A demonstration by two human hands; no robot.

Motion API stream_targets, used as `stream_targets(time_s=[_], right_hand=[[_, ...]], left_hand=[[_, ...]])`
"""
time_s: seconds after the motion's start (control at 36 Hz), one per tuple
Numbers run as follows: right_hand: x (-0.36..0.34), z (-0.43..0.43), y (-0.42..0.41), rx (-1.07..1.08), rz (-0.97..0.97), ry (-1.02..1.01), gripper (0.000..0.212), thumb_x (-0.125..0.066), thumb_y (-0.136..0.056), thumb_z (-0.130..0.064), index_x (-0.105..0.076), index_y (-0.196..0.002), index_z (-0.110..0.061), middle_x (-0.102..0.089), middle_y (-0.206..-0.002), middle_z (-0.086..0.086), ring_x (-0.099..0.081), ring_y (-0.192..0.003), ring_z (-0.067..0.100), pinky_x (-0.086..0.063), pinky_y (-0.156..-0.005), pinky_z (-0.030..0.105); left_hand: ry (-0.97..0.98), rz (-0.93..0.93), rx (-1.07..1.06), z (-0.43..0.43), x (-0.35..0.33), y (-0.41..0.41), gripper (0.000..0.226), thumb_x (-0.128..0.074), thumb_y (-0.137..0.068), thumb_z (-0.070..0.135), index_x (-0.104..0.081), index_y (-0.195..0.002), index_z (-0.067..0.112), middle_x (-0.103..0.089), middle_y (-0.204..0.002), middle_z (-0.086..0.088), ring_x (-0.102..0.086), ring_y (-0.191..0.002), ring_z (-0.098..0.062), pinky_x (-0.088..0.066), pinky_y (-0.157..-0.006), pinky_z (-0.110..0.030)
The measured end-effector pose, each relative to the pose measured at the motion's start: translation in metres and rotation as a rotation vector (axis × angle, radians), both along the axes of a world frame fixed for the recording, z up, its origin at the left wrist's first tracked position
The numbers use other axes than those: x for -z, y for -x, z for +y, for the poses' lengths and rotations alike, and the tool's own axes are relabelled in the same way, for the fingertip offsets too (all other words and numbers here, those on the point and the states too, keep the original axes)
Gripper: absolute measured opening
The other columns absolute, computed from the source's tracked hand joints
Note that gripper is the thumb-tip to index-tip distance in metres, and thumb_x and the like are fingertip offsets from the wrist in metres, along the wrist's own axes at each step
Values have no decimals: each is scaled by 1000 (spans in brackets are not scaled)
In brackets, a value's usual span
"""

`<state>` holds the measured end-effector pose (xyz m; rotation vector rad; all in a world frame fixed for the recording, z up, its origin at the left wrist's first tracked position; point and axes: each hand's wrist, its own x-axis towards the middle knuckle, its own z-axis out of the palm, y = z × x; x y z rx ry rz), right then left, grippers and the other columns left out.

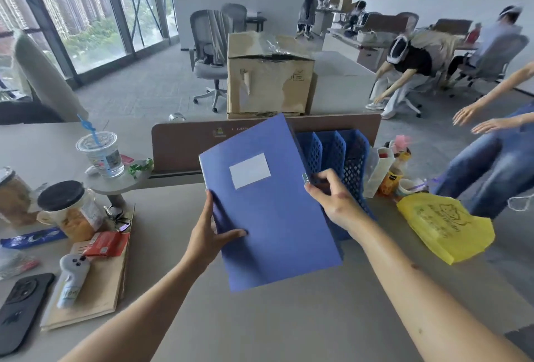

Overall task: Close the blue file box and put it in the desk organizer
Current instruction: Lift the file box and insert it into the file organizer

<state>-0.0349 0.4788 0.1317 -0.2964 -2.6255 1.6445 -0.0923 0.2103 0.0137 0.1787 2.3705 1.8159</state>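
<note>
Blue file box (271, 208) held tilted above table (289, 318), against blue desk organizer (335, 156). Left hand (212, 234) clamped on spine edge, right hand (332, 197) pinching clasp side. Looks stiff, light, smooth-faced; best gripped by edges.

Two bare hands hold a closed blue file box (268, 202) tilted above a desk (260, 327), left hand (206, 236) gripping its spine, right hand (332, 198) at its clasp edge, beside a blue mesh desk organizer (344, 153).

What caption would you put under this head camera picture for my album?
Two hands, left hand and right hand, hold a blue file box in front of a blue desk organizer.
</note>
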Motion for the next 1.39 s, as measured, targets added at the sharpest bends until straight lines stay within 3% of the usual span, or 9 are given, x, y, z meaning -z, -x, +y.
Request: stream_targets(time_s=[0.17, 0.28, 0.42, 0.5, 0.56, 0.75, 0.86, 1.08, 1.39], right_hand=[[-49, 28, -18, 13, -174, -99, 71, -78, -76, -34, -42, -137, -31, -57, -104, -12, -59, -99, 15, -50, -83, 33], [-59, 40, -31, 52, -179, -229, 44, -77, -75, -33, -56, -111, -21, -61, -109, -7, -60, -97, 15, -51, -76, 27], [-59, 57, -44, 177, -138, -379, 79, -70, -50, -60, -54, -119, -25, -62, -119, -7, -64, -103, 19, -53, -90, 44], [-58, 61, -53, 251, -66, -467, 72, -69, -51, -61, -54, -112, -26, -62, -116, -7, -63, -100, 22, -52, -88, 43], [-57, 63, -57, 305, -34, -517, 65, -72, -58, -54, -54, -112, -23, -60, -114, -6, -61, -100, 23, -51, -84, 40], [-40, 63, -51, 399, 67, -567, 60, -72, -66, -54, -49, -110, -20, -58, -113, -5, -61, -93, 26, -51, -73, 39], [-29, 57, -39, 423, 151, -537, 61, -73, -65, -58, -47, -104, -18, -57, -104, -2, -60, -87, 24, -53, -67, 42], [-6, 63, -6, 455, 274, -585, 63, -77, -70, -46, -44, -111, -12, -52, -107, 3, -55, -86, 24, -22, -46, 14], [48, 62, 34, 451, 328, -312, 56, -78, -75, -32, -40, -111, -12, -37, -108, -6, -34, -78, 1, -38, -65, 26]], left_hand=[[-78, -73, 189, 35, -7, 0, 132, -96, -46, 42, -5, -136, 76, -21, -136, 57, -64, -118, -19, -51, -102, -46], [-39, -84, 329, 72, -14, -7, 141, -95, -55, 33, 7, -149, 57, -1, -148, 48, -57, -90, 18, -51, -102, -45], [-35, -116, 390, 119, -39, -8, 135, -88, -64, 51, 17, -148, 55, -4, -161, 30, -37, -141, -12, -43, -108, -40], [-133, -193, 406, 144, -63, 3, 122, -81, -66, 58, 8, -149, 57, -34, -156, 24, -56, -123, -13, -51, -85, -41], [-207, -254, 419, 157, -81, 13, 127, -81, -65, 60, 12, -151, 52, -47, -150, 17, -57, -126, -17, -52, -91, -44], [-146, -332, 460, 188, -147, 42, 64, -66, -87, 48, -35, -141, 38, -36, -147, -9, -54, -121, -36, -49, -103, -54], [-129, -358, 500, 194, -153, 62, 119, -75, -68, 56, 0, -158, 34, -10, -168, -9, -40, -140, -44, -50, -103, -50], [-77, -243, 574, 204, -159, 100, 134, -82, -54, 61, 1, -157, 38, -12, -168, -7, -45, -138, -35, -49, -105, -44], [-17, -71, 538, 209, -138, 123, 123, -84, -64, 44, -1, -154, 44, -2, -168, 8, -2, -153, -8, -50, -103, -45]])
